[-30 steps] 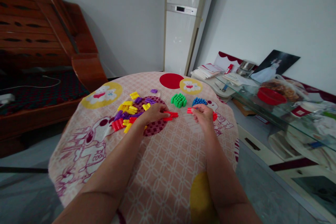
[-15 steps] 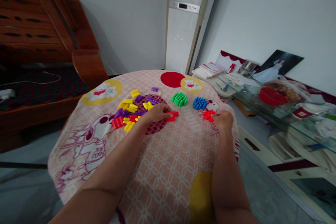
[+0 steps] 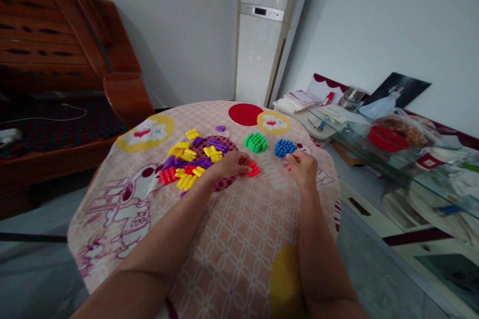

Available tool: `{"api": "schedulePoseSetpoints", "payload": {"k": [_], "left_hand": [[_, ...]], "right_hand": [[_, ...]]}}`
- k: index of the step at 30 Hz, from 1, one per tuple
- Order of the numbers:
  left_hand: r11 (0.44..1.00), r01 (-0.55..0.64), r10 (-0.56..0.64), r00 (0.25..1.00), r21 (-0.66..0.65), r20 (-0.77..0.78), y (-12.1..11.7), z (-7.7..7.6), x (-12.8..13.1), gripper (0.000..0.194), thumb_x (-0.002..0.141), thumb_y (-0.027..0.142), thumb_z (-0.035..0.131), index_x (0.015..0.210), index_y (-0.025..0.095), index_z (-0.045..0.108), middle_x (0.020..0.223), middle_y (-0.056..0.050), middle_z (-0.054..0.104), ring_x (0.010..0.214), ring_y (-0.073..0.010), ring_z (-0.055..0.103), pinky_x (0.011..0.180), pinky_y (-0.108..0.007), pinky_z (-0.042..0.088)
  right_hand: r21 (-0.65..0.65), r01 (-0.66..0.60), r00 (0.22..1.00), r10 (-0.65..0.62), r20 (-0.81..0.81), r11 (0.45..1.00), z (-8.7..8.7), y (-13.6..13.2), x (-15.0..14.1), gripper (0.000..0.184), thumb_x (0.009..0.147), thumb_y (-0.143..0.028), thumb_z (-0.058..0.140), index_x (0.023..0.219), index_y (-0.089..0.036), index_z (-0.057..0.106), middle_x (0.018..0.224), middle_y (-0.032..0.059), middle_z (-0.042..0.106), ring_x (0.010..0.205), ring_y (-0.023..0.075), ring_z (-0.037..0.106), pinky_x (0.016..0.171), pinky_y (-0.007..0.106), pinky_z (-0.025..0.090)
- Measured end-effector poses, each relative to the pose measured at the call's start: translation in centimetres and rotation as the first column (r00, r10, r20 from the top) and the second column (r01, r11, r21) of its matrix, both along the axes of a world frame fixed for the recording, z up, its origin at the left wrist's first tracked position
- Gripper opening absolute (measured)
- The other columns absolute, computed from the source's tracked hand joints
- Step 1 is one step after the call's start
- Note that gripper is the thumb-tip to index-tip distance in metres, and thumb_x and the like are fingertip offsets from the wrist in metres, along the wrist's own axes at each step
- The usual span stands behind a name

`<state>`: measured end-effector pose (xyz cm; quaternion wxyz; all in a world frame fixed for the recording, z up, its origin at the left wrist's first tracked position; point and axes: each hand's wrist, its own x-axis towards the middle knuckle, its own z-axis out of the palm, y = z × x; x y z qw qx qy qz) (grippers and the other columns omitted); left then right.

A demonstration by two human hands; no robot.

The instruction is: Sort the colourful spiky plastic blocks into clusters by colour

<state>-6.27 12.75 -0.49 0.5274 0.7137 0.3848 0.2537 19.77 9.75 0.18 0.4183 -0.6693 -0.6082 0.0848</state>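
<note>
My left hand [image 3: 234, 164] pinches a red plastic toy block [image 3: 253, 169] made of joined rods, just right of the dark round print on the cloth. To its right, my right hand [image 3: 303, 165] is closed with thumb and fingertips together, right in front of the blue block cluster [image 3: 285, 147]. Whatever those fingertips hold is hidden; the red cluster is out of sight. A green block cluster [image 3: 255, 142] stands between and beyond my hands. Left of my left hand lies a loose pile of yellow blocks [image 3: 181, 151], purple blocks [image 3: 202, 163] and red blocks [image 3: 168, 176].
A patterned cloth [image 3: 232, 239] covers the round table. One purple block [image 3: 220, 128] lies apart at the back. A glass shelf [image 3: 419, 172] on the right carries a red bowl [image 3: 389, 138] and papers. A wooden bench [image 3: 123, 90] stands at left.
My right hand has moved left, and the red cluster at its fingertips no longer shows. My left hand has shifted slightly right with the red block, which is now turned differently.
</note>
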Motion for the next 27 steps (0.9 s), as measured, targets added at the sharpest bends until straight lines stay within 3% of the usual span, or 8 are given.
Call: {"api": "schedulePoseSetpoints", "payload": {"k": [4,7,9,11,13,18,22,27], "left_hand": [[1.000,0.012,-0.012,1.000,-0.007,0.026,-0.5,0.5,0.6,0.025,0.068,0.032,0.071,0.082,0.013,0.063,0.067,-0.001,0.069,0.059,-0.0124,0.064,0.059,-0.022,0.052],[1.000,-0.014,0.013,1.000,0.009,0.012,-0.5,0.5,0.8,0.025,0.068,0.030,0.072,0.083,0.012,0.064,0.069,-0.002,0.071,0.059,-0.0126,0.066,0.059,-0.022,0.053],[1.000,-0.015,0.015,1.000,0.011,0.019,-0.5,0.3,0.9,0.025,0.068,0.030,0.073,0.083,0.012,0.065,0.070,-0.003,0.071,0.060,-0.0130,0.066,0.060,-0.023,0.054],[1.000,-0.005,0.004,0.999,0.023,0.046,-0.3,0.3,0.9,0.026,0.069,0.030,0.073,0.086,0.011,0.065,0.072,-0.003,0.071,0.062,-0.0133,0.067,0.061,-0.024,0.054],[0.999,-0.009,0.006,0.997,0.047,0.072,-0.3,0.3,0.8,0.028,0.071,0.031,0.072,0.089,0.011,0.066,0.073,-0.003,0.070,0.063,-0.0130,0.066,0.061,-0.024,0.054],[0.995,-0.064,0.057,0.995,0.081,0.085,-0.3,0.8,0.3,0.028,0.075,0.035,0.070,0.090,0.011,0.065,0.071,-0.003,0.068,0.059,-0.0105,0.063,0.057,-0.021,0.051],[0.994,-0.070,0.065,0.996,0.078,0.067,-0.1,0.7,0.0,0.028,0.076,0.035,0.069,0.090,0.011,0.066,0.072,-0.003,0.068,0.059,-0.0098,0.062,0.058,-0.021,0.051],[0.992,-0.053,0.049,0.998,0.113,0.041,0.5,0.0,-0.5,0.032,0.076,0.040,0.069,0.092,0.012,0.066,0.075,-0.004,0.069,0.062,-0.0117,0.064,0.058,-0.023,0.052]], "right_hand": [[-0.069,-0.423,0.893,0.402,-0.203,0.903,-0.4,-0.6,-4.4,0.023,0.077,-0.039,0.063,0.079,-0.019,0.074,0.065,0.0031,0.068,0.061,0.0167,0.062,0.054,0.024,0.046],[-0.099,-0.562,0.788,0.495,-0.366,0.821,-0.5,-0.9,-6.2,0.019,0.073,-0.032,0.065,0.082,-0.020,0.075,0.067,0.0016,0.069,0.057,0.0148,0.060,0.050,0.023,0.045],[-0.121,-0.593,0.754,0.496,-0.431,0.796,-0.4,-0.9,-6.2,0.020,0.070,-0.030,0.063,0.082,-0.019,0.075,0.067,0.0006,0.069,0.054,0.0137,0.059,0.048,0.023,0.045],[-0.142,-0.573,0.768,0.468,-0.437,0.807,0.0,-0.9,-5.2,0.022,0.067,-0.029,0.063,0.082,-0.018,0.074,0.064,-0.0002,0.068,0.053,0.0135,0.058,0.047,0.022,0.043],[-0.137,-0.498,0.814,0.407,-0.414,0.857,0.5,-0.8,-3.3,0.025,0.064,-0.029,0.063,0.083,-0.017,0.074,0.060,-0.0005,0.066,0.051,0.0137,0.056,0.045,0.022,0.041],[-0.017,-0.157,0.965,0.150,-0.215,0.987,1.5,-1.6,3.4,0.028,0.064,-0.026,0.055,0.080,-0.016,0.075,0.064,0.0033,0.069,0.055,0.0158,0.060,0.053,0.025,0.044],[-0.029,-0.012,0.995,0.015,0.099,1.000,0.9,-2.2,6.8,0.026,0.060,-0.021,0.052,0.072,-0.017,0.075,0.068,0.0050,0.072,0.062,0.0179,0.062,0.061,0.027,0.045],[-0.104,0.041,0.963,-0.012,0.271,0.994,-0.5,-1.6,7.1,0.030,0.060,-0.015,0.048,0.071,-0.018,0.076,0.069,0.0065,0.073,0.065,0.0188,0.063,0.064,0.028,0.044]]}}
